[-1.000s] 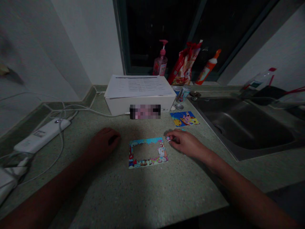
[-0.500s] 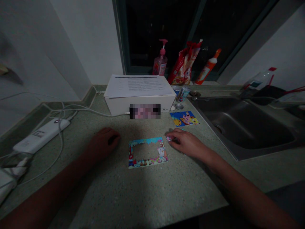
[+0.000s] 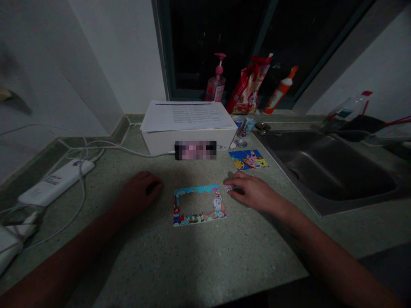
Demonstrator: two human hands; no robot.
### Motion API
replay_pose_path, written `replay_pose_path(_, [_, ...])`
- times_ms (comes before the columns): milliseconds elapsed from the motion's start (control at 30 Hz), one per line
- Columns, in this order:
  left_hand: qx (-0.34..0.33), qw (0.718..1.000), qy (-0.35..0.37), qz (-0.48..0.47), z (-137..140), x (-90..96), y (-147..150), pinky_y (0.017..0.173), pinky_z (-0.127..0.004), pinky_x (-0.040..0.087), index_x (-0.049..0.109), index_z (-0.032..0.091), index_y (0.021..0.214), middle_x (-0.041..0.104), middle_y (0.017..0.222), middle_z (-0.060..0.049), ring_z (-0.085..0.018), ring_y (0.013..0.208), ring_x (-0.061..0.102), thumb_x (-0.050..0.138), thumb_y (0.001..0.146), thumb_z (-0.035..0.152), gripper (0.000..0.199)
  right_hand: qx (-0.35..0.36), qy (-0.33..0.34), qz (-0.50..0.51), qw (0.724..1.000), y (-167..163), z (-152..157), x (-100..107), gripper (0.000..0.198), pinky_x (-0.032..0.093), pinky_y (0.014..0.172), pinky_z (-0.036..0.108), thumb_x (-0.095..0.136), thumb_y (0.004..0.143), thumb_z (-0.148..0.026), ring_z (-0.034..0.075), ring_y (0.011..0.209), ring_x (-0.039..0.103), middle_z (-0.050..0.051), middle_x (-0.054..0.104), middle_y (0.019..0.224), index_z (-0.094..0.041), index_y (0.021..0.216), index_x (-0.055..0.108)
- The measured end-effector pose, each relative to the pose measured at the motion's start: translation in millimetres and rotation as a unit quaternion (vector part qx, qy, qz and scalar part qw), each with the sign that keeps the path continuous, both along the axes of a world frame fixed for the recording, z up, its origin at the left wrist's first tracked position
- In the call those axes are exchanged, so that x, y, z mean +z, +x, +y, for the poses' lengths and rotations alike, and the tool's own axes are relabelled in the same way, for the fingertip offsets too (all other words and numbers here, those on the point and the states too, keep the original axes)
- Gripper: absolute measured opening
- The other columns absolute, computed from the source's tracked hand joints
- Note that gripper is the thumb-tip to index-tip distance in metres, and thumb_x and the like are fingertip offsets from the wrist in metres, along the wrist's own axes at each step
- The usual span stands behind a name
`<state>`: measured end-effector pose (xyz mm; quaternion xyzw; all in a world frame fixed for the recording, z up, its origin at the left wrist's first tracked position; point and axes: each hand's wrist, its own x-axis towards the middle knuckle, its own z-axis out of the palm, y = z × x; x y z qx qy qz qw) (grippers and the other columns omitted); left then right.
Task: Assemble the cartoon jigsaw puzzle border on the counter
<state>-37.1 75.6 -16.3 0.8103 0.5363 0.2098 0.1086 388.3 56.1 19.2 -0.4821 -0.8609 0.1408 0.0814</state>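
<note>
On the counter lies a jigsaw puzzle frame point(image 3: 184, 220), its border of colourful cartoon figures joined around an open middle that shows the bare counter. Just off its upper right corner, my right hand point(image 3: 252, 191) pinches a small puzzle piece point(image 3: 228, 188) between thumb and fingers, close to the surface. Part of something bluish shows from under that hand, too hidden to name. My left hand point(image 3: 138, 189) rests on the counter left of the frame, fingers curled in loosely toward the thumb, with nothing seen in them.
Beyond my right hand lies a blue cartoon picture card point(image 3: 248, 160). A white box point(image 3: 189, 137) with paper on top stands behind, a phone point(image 3: 195, 150) leaning on it. Cans point(image 3: 247, 127) stand beside it. A sink point(image 3: 337, 167) is at right; a cabled power bank point(image 3: 56, 182), left.
My right hand and the puzzle piece have shifted very slightly to the right. My left hand and the puzzle frame have stayed in place.
</note>
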Motion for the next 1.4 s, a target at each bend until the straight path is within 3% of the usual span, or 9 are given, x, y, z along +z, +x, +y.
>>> replay_pose_path(767, [-0.001,1.000,-0.006,-0.005,0.0,2.2,0.8,0.097,-0.048,0.058,0.077,0.023,0.098,0.078,0.101,-0.011,-0.031,0.101,0.072,0.052,0.100,0.043,0.032,0.007,0.000,0.013,1.000,3.3,4.1,1.1,0.018,0.061,0.091,0.044,0.064,0.102,-0.024,0.027,0.102,0.075,0.010,0.074,0.116,-0.023,0.114,0.078])
replay_pose_path(1167, [0.001,1.000,-0.006,-0.012,0.1,-0.6,-0.2,0.098,-0.048,0.059,0.076,0.025,0.098,0.078,0.103,-0.010,-0.031,0.102,0.072,0.053,0.100,0.042,0.028,0.003,0.007,-0.013,1.000,1.8,3.5,-1.6,0.020,0.060,0.090,0.042,0.063,0.104,-0.027,0.028,0.104,0.075,0.010,0.073,0.118,-0.023,0.117,0.076])
replay_pose_path(1400, [0.003,1.000,-0.015,-0.003,0.2,2.6,0.1,0.100,-0.050,0.059,0.076,0.025,0.100,0.079,0.105,-0.010,-0.031,0.104,0.072,0.054,0.100,0.042,0.028,-0.013,0.017,0.022,1.000,-2.4,2.6,-3.6,0.013,0.060,0.092,0.043,0.070,0.098,-0.025,0.027,0.104,0.072,0.009,0.071,0.115,-0.024,0.110,0.074])
